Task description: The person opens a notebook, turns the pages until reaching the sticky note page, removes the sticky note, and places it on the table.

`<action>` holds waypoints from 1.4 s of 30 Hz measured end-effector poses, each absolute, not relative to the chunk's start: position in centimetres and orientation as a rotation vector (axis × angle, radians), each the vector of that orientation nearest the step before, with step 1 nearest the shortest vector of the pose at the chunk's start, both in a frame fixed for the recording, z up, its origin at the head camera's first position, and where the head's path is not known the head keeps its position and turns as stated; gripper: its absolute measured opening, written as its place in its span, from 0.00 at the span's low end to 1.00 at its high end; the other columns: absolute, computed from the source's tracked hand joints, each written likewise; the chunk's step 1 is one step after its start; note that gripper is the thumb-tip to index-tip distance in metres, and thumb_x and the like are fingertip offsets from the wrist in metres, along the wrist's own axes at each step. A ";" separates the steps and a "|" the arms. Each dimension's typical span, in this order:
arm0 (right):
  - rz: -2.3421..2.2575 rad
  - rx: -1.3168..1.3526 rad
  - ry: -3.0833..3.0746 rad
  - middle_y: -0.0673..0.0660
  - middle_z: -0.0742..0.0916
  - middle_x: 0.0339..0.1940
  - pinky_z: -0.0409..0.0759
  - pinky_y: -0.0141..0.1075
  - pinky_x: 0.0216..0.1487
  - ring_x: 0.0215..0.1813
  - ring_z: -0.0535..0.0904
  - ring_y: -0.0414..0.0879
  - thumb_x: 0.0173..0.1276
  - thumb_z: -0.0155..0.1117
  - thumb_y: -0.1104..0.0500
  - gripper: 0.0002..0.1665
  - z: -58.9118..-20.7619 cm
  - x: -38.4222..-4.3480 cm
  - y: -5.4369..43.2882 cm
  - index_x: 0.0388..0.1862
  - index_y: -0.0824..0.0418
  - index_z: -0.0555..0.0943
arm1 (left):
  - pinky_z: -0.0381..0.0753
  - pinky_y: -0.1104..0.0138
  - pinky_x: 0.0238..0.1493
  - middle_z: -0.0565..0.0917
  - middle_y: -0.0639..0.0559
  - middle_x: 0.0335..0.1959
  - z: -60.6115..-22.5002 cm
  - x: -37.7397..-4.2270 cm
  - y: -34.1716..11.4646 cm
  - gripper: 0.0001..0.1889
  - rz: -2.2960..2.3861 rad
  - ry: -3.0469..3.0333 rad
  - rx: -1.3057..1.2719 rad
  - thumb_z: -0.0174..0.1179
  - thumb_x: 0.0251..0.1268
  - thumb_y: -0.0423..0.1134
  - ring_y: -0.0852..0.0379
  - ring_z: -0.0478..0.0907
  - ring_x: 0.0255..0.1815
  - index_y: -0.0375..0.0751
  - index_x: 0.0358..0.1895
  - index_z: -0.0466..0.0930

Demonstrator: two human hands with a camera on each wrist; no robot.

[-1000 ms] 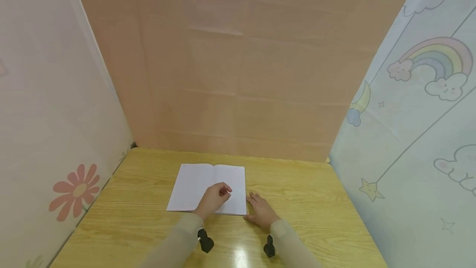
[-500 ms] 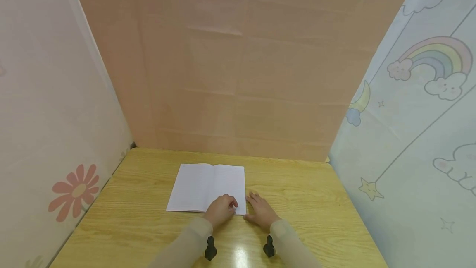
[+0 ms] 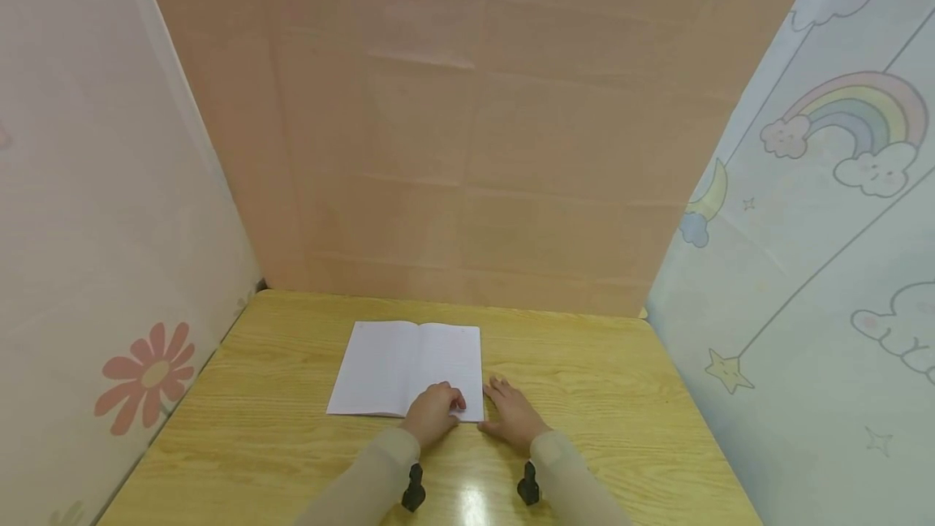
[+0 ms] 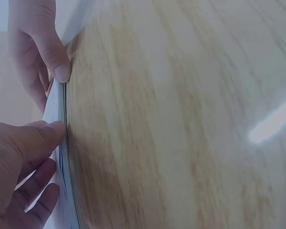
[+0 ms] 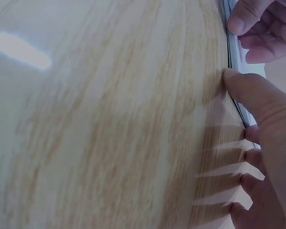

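An open notebook (image 3: 374, 368) with pale pages lies flat on the wooden table. At the near edge of its right page is my left hand (image 3: 433, 415); in the left wrist view its thumb (image 4: 56, 131) touches the page edges, while the other fingers bend loosely above the paper. Dark gaps show between some sheets there. My right hand (image 3: 514, 416) rests by the notebook's right side. Its fingers are spread on the tabletop along that side, with the thumb (image 5: 233, 78) against the near right corner. The left index fingertip is partly hidden behind the thumb.
The wooden table (image 3: 621, 396) extends around the notebook, with a bright light reflection near its front. A plain tan sheet (image 3: 453, 120) hangs behind it. Patterned cloth walls stand left (image 3: 88, 185) and right (image 3: 825, 266). Each wrist carries a small black device.
My left hand has moved right and nearer, from over the middle of the right page to its near edge, where the thumb has come down. My right hand and the notebook have stayed put.
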State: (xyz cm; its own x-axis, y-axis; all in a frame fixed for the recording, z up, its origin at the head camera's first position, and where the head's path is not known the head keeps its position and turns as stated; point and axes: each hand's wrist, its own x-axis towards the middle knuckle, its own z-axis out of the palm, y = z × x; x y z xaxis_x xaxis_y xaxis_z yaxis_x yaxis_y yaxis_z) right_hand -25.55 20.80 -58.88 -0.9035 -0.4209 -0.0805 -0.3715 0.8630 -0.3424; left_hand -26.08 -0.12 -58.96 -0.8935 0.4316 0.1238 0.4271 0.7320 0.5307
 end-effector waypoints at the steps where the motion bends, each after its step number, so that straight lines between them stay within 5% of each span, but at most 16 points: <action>1: -0.484 -0.615 2.883 0.66 0.66 0.74 0.61 0.57 0.70 0.74 0.59 0.64 0.63 0.65 0.40 0.45 -58.9 -25.6 20.8 0.71 0.64 0.66 | 0.74 0.69 0.34 0.75 0.61 0.27 -58.9 -26.1 -0.1 0.09 0.896 2.913 0.724 0.72 0.48 0.34 0.64 0.70 0.30 0.49 0.31 0.83; 15: -0.482 -0.615 2.873 0.67 0.66 0.74 0.61 0.58 0.70 0.74 0.59 0.65 0.63 0.65 0.40 0.45 -58.8 -25.7 20.8 0.71 0.65 0.66 | 0.80 0.66 0.41 0.82 0.57 0.31 -58.4 -26.4 -0.5 0.04 0.899 2.898 0.719 0.63 0.63 0.34 0.59 0.79 0.35 0.44 0.34 0.87; 28: -0.480 -0.618 2.878 0.66 0.66 0.74 0.61 0.57 0.70 0.74 0.59 0.65 0.64 0.64 0.39 0.45 -58.9 -25.7 20.8 0.71 0.64 0.66 | 0.73 0.70 0.29 0.77 0.61 0.23 -58.1 -26.3 -0.6 0.05 1.040 2.854 0.571 0.66 0.59 0.34 0.65 0.70 0.25 0.46 0.27 0.81; 42: -0.485 -0.620 2.882 0.65 0.66 0.74 0.60 0.58 0.70 0.74 0.59 0.65 0.63 0.64 0.38 0.45 -59.4 -26.0 21.0 0.70 0.64 0.67 | 0.73 0.70 0.31 0.80 0.61 0.25 -59.0 -26.7 -1.5 0.03 1.346 2.782 0.526 0.66 0.60 0.37 0.65 0.72 0.28 0.46 0.31 0.81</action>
